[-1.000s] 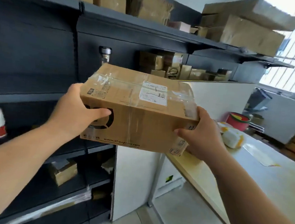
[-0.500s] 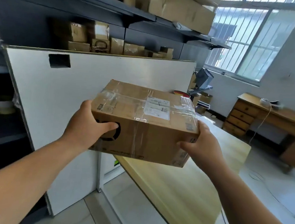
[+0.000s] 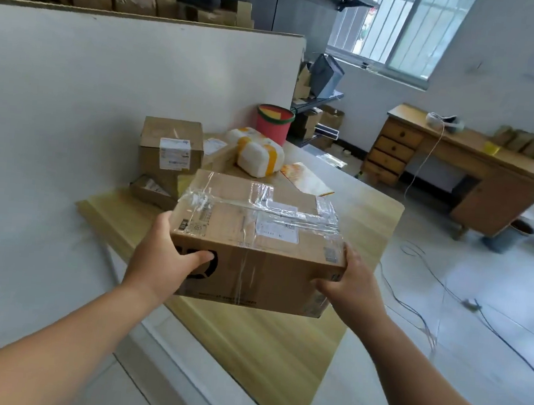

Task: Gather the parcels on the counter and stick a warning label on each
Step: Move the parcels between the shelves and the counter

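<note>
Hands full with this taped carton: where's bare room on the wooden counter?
The near end of the light wooden counter, below the taped cardboard carton, is bare. Crowded: far end, with brown cardboard box and white foam parcels.

Head-worn view, down onto counter (image 3: 246, 346)

Bright storeroom, white walls, pale tiled floor.
A white partition panel (image 3: 133, 87) stands along the left edge of the wooden worktop (image 3: 262, 347), and dark shelving (image 3: 295, 7) rises behind it. Daylight comes in by a barred window (image 3: 400, 26) at the upper right. A wooden desk (image 3: 499, 193) with drawers stands against the far wall, and cables (image 3: 471, 305) trail across the floor (image 3: 494, 280).
</note>
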### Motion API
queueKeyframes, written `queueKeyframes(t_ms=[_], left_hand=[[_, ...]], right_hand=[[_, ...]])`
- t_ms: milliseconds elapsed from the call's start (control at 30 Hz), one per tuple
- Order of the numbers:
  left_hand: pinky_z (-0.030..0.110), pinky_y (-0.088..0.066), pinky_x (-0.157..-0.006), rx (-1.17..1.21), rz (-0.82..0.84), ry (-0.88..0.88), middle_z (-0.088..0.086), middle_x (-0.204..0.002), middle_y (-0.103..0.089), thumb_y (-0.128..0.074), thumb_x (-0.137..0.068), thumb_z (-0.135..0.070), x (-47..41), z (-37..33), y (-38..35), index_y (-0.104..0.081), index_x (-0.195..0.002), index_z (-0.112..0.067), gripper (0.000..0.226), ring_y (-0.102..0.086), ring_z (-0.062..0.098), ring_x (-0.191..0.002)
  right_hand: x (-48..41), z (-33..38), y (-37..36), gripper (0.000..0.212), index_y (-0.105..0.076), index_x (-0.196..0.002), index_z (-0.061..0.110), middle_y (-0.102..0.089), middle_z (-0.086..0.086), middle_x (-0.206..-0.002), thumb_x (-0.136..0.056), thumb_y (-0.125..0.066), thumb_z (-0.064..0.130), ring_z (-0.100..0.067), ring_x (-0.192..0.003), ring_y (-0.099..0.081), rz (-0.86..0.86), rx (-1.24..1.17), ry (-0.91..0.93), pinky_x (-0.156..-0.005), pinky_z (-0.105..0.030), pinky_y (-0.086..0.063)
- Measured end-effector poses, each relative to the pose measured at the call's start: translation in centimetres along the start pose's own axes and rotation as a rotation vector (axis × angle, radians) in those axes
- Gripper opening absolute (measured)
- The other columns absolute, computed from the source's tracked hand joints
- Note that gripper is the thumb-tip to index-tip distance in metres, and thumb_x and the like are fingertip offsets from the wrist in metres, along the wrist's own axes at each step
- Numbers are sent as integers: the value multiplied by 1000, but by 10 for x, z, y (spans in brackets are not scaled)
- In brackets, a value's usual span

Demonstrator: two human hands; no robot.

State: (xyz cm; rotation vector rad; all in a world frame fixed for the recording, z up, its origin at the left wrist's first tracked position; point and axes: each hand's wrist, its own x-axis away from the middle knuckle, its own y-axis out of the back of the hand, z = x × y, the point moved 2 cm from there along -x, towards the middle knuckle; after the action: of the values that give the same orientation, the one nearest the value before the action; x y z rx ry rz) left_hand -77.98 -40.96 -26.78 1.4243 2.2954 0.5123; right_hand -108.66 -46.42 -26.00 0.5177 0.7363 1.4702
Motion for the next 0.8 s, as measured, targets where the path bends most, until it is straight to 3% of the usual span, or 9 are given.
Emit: queueKeyframes(t_ms=[133, 267, 400, 500, 567, 667, 800], left_hand=[[39, -51, -86, -24, 39, 39, -6, -118, -57, -83, -66, -39, -18, 12, -27, -34, -135, -27, 86, -55, 18, -106], [39, -48, -92, -65, 90, 92, -2, -127, -54, -81, -69, -37, -34, 31, -47, -29, -139, -24, 88, -53, 21, -113], [35, -47, -90, -186, 245, 191, -1, -129, -54, -75, -75, -40, -41, 54, -60, -27, -140, -21, 83, -53, 19, -112], [37, -48, -89, -293, 358, 295, 2, -133, -51, -67, -79, -50, -35, 64, -72, -27, -137, -19, 77, -53, 22, -113], [38, -48, -92, -278, 331, 332, 2, -137, -48, -63, -80, -54, -30, 66, -80, -23, -141, -18, 82, -52, 22, -118], [38, -48, -88, -281, 231, 384, 3, -135, -49, -56, -84, -56, -29, 62, -90, -22, -141, -16, 78, -53, 24, -114], [38, -47, -83, -306, 93, 477, 5, -132, -51, -55, -87, -51, -24, 50, -110, -24, -138, -16, 69, -54, 28, -110]], right_hand=[[-17, -18, -14, 77, -41, -128, 37, -48, 35, -86, -63, -79, 22, 16, -75, -50, -20, 70, -52, -54, -11, -33], [-36, -35, -35, 86, -35, -137, 34, -56, 22, -97, -64, -79, 26, -6, -82, -54, 24, 135, -108, -59, -25, -39], [-42, -60, -58, 74, -38, -128, 38, -52, 24, -87, -65, -76, 26, -8, -74, -51, 138, 201, -159, -52, -21, -34], [-45, -79, -70, 72, -30, -134, 32, -57, 14, -93, -73, -65, 21, -14, -75, -55, 250, 263, -209, -56, -29, -40], [-52, -88, -72, 73, -26, -133, 36, -59, 15, -95, -73, -65, 25, -9, -74, -57, 282, 234, -190, -56, -28, -43], [-69, -94, -70, 68, -28, -125, 42, -54, 28, -96, -71, -70, 45, 0, -79, -55, 325, 168, -86, -57, -23, -42], [-96, -109, -67, 66, -29, -126, 44, -52, 30, -100, -74, -66, 58, -1, -90, -57, 372, 73, -14, -66, -27, -47]])
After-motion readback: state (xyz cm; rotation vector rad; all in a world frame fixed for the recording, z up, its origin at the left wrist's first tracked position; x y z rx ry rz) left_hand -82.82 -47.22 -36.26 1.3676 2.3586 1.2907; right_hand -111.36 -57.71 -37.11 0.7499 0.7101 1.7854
